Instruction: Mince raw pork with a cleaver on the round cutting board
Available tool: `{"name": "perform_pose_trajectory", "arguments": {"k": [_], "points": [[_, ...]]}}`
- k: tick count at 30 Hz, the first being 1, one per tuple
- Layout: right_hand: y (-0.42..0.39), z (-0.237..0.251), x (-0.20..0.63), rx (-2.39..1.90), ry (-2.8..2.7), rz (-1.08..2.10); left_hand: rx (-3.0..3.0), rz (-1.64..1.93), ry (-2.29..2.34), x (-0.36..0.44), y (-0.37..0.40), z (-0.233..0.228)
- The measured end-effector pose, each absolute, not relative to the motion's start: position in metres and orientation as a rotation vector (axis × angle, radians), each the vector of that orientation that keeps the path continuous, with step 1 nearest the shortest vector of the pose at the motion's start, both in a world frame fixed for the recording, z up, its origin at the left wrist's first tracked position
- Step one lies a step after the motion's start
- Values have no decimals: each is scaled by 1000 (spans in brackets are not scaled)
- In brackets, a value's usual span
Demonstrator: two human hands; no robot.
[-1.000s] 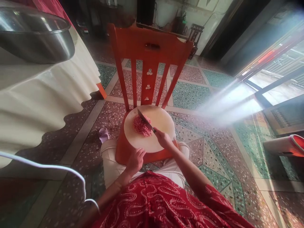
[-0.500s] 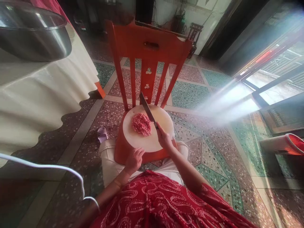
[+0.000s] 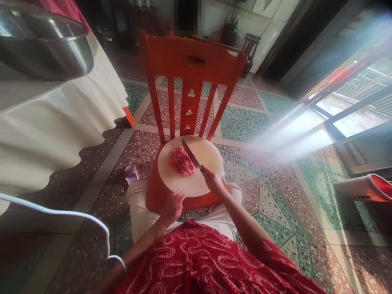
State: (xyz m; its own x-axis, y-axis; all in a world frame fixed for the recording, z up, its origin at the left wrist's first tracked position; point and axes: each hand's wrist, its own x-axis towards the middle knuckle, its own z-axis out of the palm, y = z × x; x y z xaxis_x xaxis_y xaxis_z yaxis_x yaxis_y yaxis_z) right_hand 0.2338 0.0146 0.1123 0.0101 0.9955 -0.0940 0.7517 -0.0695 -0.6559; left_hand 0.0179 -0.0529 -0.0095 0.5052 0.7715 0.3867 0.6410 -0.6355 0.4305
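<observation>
A mound of minced meat (image 3: 181, 161) lies left of centre on a round, pale cutting board (image 3: 167, 181), which rests on the seat of a reddish-brown wooden chair (image 3: 153, 201). My right hand (image 3: 213, 180) is closed round the handle of a kitchen knife (image 3: 190, 152). The blade slants up and left, low over the board, along the right side of the mince. At the board's near edge is my left hand (image 3: 175, 205), its fingers curled together against the rim. Its thumb is partly hidden.
The chair's slatted back (image 3: 191, 57) rises beyond the board. To the left, a large metal basin (image 3: 58, 57) stands on a table with a cream cloth (image 3: 61, 130). A white cable (image 3: 67, 213) runs at lower left. A whitish bin-like object (image 3: 358, 187) is at the right.
The knife has come down toward the board, its tip now lower and beside the mince. My left hand stays at the board's near edge.
</observation>
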Motion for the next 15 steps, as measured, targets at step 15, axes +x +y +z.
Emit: {"name": "perform_pose_trajectory", "arguments": {"k": [15], "points": [[12,114,229,-1761,-1865,720,2516,823,1225,19,-52,-12]]}}
